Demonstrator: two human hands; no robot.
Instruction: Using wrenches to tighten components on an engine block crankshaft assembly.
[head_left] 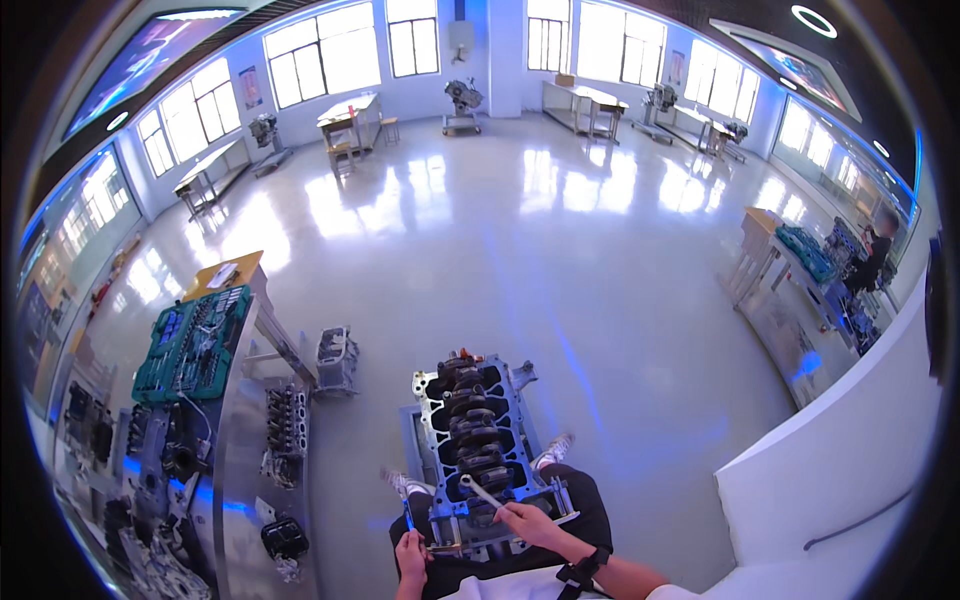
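Progress: engine block (478, 430) on its stand before the seated person, crankshaft (472, 425) exposed, bearing caps seemingly in place; work at near end unfinished | Right hand (527, 520): closed around a silver wrench (481, 491) angled onto the block | Left hand (410, 553): curled on the block's near-left corner, gripping a small tool | Left: workbench with green socket set (195, 343).

Engine workshop: engine block (478, 430), socket set (195, 345), workbenches (350, 118).

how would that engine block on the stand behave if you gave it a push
The engine block looks like thick cast metal with its crankshaft in place, so probably heavy and rigid. It sits in a stand, so a push would likely shift nothing.
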